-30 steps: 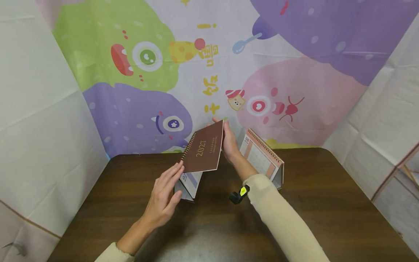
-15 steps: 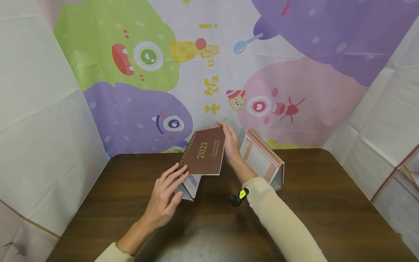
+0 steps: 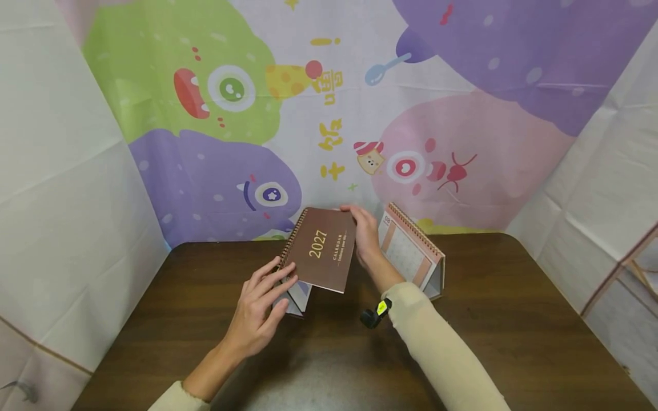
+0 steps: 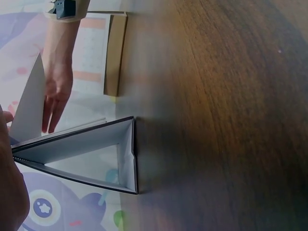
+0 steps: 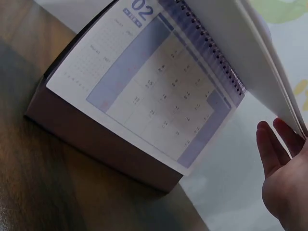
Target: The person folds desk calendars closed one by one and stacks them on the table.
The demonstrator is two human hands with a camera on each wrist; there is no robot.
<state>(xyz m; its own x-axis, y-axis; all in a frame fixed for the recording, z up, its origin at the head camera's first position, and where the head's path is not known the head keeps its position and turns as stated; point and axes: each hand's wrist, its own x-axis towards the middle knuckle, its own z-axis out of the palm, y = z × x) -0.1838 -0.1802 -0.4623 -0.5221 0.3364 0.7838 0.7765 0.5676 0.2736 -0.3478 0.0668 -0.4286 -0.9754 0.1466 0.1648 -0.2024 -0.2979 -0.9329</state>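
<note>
A brown desk calendar [image 3: 320,245] printed "2027" stands at the table's centre-left. Its cover and pages are raised from the gold spiral, baring a purple-and-white "02" page [image 5: 159,91]. My right hand [image 3: 366,231] holds the raised cover and pages by their far right corner; in the right wrist view, two of its fingers show beneath them, the thumb hidden. My left hand [image 3: 257,308] rests its extended fingertips on the near end of the spiral, thumb apart from the calendar. The hollow triangular stand [image 4: 127,159] appears end-on in the left wrist view.
A pink desk calendar [image 3: 408,254] showing "08" stands right of my right hand. Behind the dark wooden table [image 3: 319,371] hangs a cartoon cloth [image 3: 329,114], with white cloth walls at both sides. A black device with a yellow-green patch [image 3: 377,311] sits at my right wrist.
My right hand and the raised cover have come lower and slightly toward me, so the cover lies flatter. My left fingers have shifted slightly at the spiral's near end.
</note>
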